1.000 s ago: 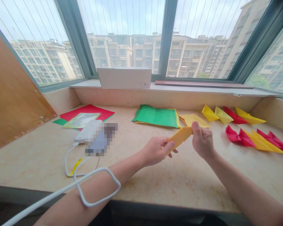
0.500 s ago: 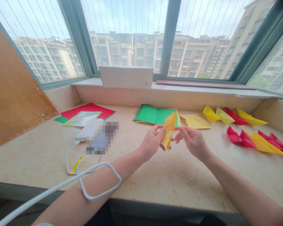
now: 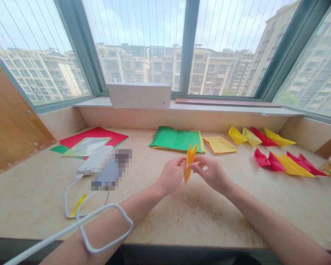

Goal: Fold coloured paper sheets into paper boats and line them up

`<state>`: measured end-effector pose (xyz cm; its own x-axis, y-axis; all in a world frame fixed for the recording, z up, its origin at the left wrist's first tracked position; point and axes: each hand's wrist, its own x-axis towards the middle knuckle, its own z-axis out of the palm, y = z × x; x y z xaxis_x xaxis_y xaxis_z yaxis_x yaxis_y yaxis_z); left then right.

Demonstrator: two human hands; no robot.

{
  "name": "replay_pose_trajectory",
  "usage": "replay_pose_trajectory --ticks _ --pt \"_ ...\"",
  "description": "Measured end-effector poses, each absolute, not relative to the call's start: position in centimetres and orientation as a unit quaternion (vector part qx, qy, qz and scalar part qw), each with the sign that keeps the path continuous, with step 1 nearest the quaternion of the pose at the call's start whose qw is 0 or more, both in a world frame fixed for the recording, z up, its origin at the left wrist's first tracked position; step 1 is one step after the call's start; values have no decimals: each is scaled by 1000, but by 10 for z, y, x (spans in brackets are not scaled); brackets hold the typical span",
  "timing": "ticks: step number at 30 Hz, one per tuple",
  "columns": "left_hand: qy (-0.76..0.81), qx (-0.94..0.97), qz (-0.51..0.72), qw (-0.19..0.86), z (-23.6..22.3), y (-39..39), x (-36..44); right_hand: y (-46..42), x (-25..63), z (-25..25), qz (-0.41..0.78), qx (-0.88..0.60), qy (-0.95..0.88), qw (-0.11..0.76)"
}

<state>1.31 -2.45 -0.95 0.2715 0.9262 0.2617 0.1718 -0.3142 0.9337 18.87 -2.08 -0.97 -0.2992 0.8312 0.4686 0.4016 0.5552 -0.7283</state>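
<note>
A folded yellow paper piece (image 3: pixel 189 162) stands edge-on above the marble counter (image 3: pixel 209 217), pinched from both sides. My left hand (image 3: pixel 169 176) grips its left face with closed fingers. On the opposite side my right hand (image 3: pixel 211 173) pinches it between thumb and fingertips. Just behind the hands lies a stack of green paper (image 3: pixel 178 139) with a yellow folded sheet (image 3: pixel 219 144) beside it.
Several folded red and yellow paper boats (image 3: pixel 281 154) lie at the right. Red and green sheets (image 3: pixel 92 138) and a white power bank (image 3: pixel 95 163) with a white cable (image 3: pixel 79 221) sit at the left. A white box (image 3: pixel 139 95) rests on the window sill.
The yellow piece turned from lying slanted between the hands to standing edge-on. Both hands came closer together at the centre, and the view shifted slightly.
</note>
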Motion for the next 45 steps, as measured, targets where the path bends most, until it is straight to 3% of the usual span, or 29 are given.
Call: replay_pose_trajectory --ticks 22,45 --pt "392 631 440 505 -1 -30 13 -21 190 -9 213 -382 -748 498" --pt "416 651 458 440 -7 -26 9 -22 190 -4 192 -421 -744 482"
